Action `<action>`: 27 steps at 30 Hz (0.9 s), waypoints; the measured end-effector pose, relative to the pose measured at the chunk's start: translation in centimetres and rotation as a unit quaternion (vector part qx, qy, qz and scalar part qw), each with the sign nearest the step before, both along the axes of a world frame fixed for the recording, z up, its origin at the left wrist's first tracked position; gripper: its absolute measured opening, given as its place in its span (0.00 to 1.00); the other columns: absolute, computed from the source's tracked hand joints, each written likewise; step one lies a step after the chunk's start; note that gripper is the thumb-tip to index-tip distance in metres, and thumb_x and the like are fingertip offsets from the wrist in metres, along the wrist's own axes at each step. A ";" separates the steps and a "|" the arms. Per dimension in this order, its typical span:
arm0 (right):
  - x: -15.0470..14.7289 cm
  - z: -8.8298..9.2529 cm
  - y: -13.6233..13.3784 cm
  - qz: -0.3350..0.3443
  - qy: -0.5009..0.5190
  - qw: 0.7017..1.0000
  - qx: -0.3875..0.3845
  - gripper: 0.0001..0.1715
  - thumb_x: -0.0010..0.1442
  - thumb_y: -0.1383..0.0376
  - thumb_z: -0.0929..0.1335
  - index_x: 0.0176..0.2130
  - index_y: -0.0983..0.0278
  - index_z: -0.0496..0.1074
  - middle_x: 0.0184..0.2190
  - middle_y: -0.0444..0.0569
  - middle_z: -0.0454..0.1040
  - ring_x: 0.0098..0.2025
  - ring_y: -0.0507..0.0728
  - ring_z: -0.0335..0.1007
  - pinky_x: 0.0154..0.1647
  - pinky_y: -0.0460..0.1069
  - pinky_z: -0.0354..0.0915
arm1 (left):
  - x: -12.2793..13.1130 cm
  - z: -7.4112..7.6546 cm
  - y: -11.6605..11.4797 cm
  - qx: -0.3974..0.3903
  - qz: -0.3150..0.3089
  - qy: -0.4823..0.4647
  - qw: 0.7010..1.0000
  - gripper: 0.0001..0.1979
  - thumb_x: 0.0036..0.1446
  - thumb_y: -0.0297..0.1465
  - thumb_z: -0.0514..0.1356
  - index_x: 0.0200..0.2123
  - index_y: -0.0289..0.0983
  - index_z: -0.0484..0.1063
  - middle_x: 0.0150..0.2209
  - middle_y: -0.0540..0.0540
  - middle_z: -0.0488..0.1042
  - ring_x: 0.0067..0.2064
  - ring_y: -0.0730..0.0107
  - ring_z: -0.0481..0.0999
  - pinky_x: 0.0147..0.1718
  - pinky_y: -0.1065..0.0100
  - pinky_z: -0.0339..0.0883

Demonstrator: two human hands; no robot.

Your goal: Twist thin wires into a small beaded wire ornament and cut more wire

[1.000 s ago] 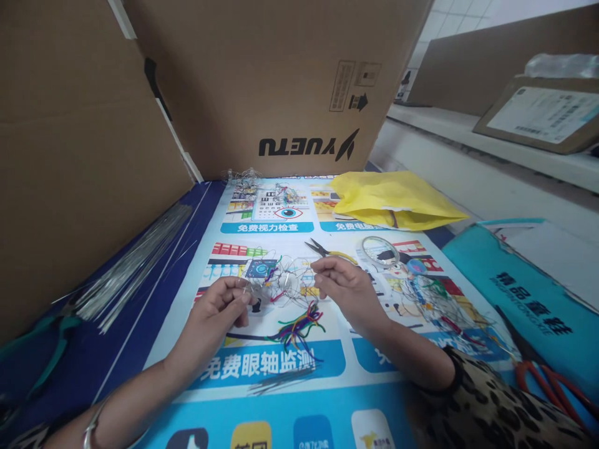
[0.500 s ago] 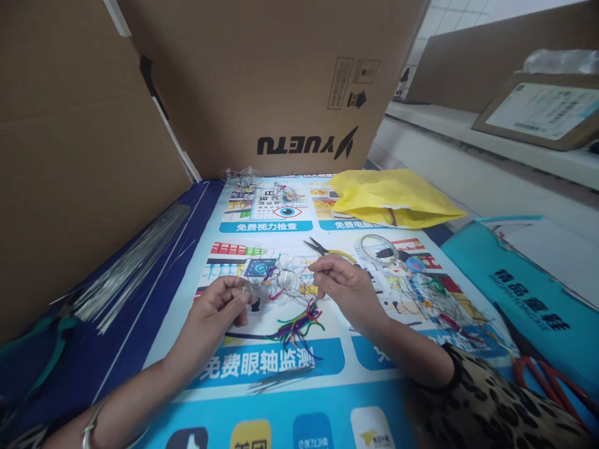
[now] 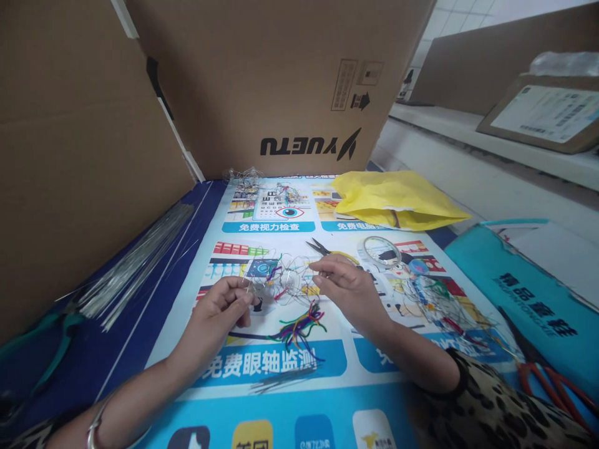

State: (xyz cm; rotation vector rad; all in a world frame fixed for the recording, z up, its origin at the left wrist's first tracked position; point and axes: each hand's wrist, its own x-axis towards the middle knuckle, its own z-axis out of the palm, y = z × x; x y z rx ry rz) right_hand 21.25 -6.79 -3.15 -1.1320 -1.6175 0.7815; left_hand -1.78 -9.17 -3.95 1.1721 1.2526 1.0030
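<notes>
Between my hands is a tangled openwork shape of thin silvery wire (image 3: 289,279) with bits of purple and red cord on it. My left hand (image 3: 229,302) pinches its left edge between thumb and fingertips. At the right edge, my right hand (image 3: 344,284) has thumb and fingers drawn together on a fine wire end. Just below lies a bundle of short coloured cords (image 3: 302,324). Pliers with yellow handles (image 3: 322,247) rest behind my right hand. Several short dark wires (image 3: 283,378) lie nearer to me.
Straight wires (image 3: 135,268) and teal-handled pliers (image 3: 60,340) lie at left. On the right are a roll of tape (image 3: 382,251), more wire shapes (image 3: 435,299), red-handled scissors (image 3: 545,380), and a teal bag (image 3: 519,274). A yellow bag (image 3: 397,198) and cardboard box (image 3: 290,81) stand behind.
The whole view has shifted slightly, so everything appears a little further right. My right fingers sit a bit closer together; both hands keep their places at the wire shape.
</notes>
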 end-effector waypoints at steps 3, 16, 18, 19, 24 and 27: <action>-0.1 0.0 -0.1 0.017 0.011 1.000 -0.021 0.09 0.53 0.65 0.68 0.38 0.59 0.75 0.37 0.49 0.68 0.38 0.54 0.68 0.34 0.48 0.71 | 0.2 0.2 -0.2 -0.010 0.000 -0.018 1.000 0.11 0.55 0.36 0.58 0.39 0.38 0.62 0.30 0.50 0.73 0.23 0.78 0.66 0.23 0.75 0.57; -0.8 0.5 0.2 0.007 0.111 0.984 -0.138 0.17 0.47 0.62 0.72 0.38 0.64 0.73 0.32 0.48 0.70 0.30 0.52 0.68 0.30 0.48 0.70 | 0.1 0.9 0.2 -0.022 0.003 -0.052 0.998 0.10 0.54 0.36 0.59 0.36 0.37 0.66 0.27 0.50 0.71 0.28 0.76 0.67 0.28 0.74 0.59; -1.0 0.5 0.3 0.012 0.127 0.980 -0.153 0.17 0.47 0.62 0.72 0.39 0.65 0.73 0.30 0.47 0.70 0.30 0.52 0.67 0.30 0.48 0.70 | 0.0 1.0 0.3 -0.017 0.017 -0.048 0.999 0.09 0.52 0.35 0.60 0.34 0.37 0.66 0.28 0.50 0.71 0.29 0.75 0.68 0.29 0.73 0.59; -1.0 0.6 0.4 0.011 0.124 0.981 -0.151 0.17 0.47 0.62 0.72 0.39 0.65 0.73 0.30 0.47 0.70 0.30 0.51 0.67 0.30 0.48 0.70 | 0.0 1.2 0.4 -0.019 0.022 -0.047 0.998 0.10 0.52 0.35 0.60 0.34 0.37 0.66 0.28 0.50 0.71 0.30 0.75 0.69 0.28 0.73 0.59; -1.1 1.4 0.6 -0.006 0.064 0.994 -0.091 0.13 0.49 0.65 0.69 0.38 0.63 0.73 0.36 0.49 0.68 0.29 0.49 0.65 0.29 0.47 0.69 | -0.4 1.7 0.5 -0.041 0.041 -0.038 0.998 0.12 0.52 0.38 0.60 0.36 0.38 0.65 0.29 0.50 0.72 0.29 0.72 0.70 0.25 0.73 0.58; -0.9 1.6 0.9 -0.002 0.034 0.998 -0.050 0.12 0.50 0.66 0.68 0.38 0.61 0.74 0.39 0.49 0.66 0.30 0.49 0.65 0.29 0.46 0.68 | -0.7 1.8 0.6 -0.010 0.046 -0.047 0.998 0.11 0.53 0.37 0.60 0.36 0.38 0.65 0.27 0.50 0.72 0.30 0.72 0.70 0.30 0.72 0.61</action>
